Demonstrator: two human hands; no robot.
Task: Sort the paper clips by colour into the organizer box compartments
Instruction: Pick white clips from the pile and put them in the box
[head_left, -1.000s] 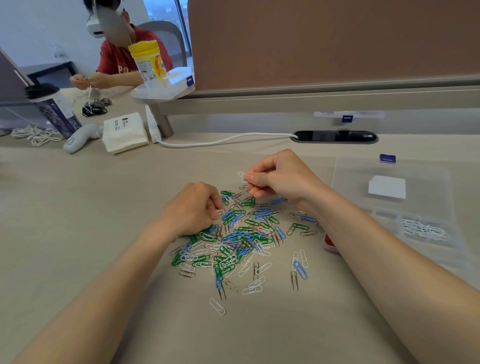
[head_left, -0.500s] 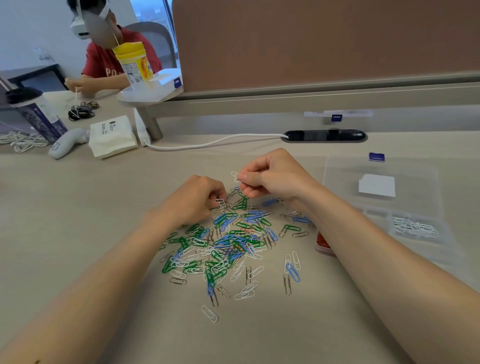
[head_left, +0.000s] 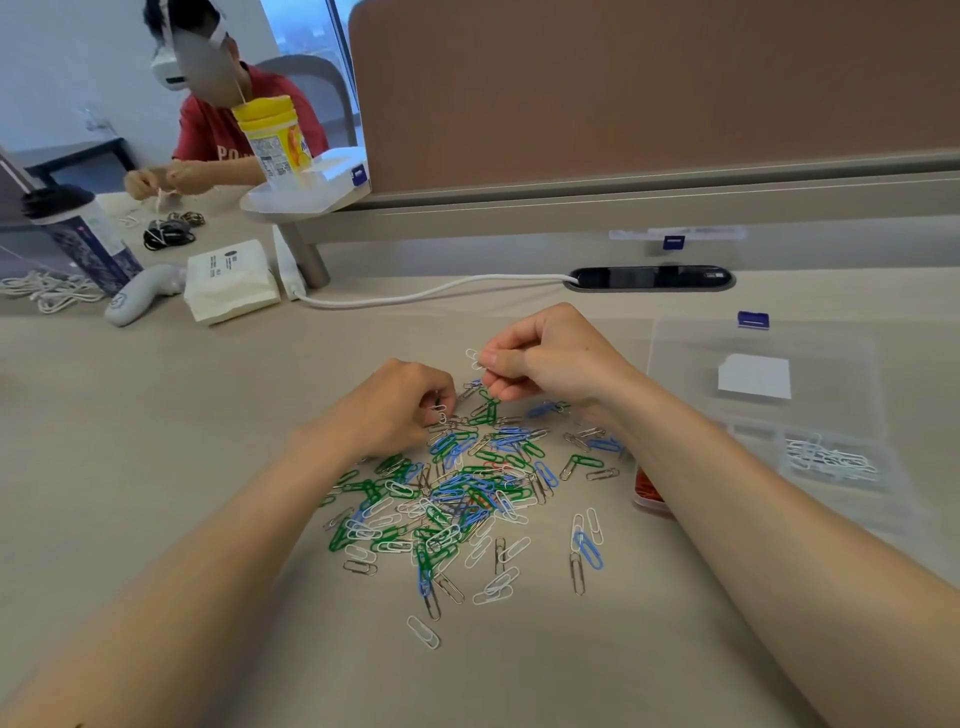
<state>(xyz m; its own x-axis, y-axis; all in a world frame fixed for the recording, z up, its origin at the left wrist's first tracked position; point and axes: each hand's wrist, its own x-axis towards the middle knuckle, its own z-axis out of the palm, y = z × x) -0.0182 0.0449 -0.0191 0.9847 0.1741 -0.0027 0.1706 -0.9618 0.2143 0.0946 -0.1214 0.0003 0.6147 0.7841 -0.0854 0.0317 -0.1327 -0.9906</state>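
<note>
The left hand (head_left: 395, 410) has edged into the far side of the mixed pile of green, blue, white and silver wire paper clips (head_left: 467, 493) at the middle of the beige worktop (head_left: 156, 467), and its fingers now pinch one pale clip (head_left: 440, 414). The right hand (head_left: 545, 364) still pinches white clips (head_left: 474, 357). I judge collecting continues. The clear plastic organizer box (head_left: 831, 405) sits at the right edge, and a brown partition (head_left: 623, 93) stands behind.

Red shirt (head_left: 208, 130): "PO" legible, rest hidden. Yellow tub (head_left: 270, 140) label, tissue pack (head_left: 228, 280) print: too small to read.

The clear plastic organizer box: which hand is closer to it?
Right. The right hand is just left of the clear plastic organizer box; the left hand is farther left, beyond the right one.
</note>
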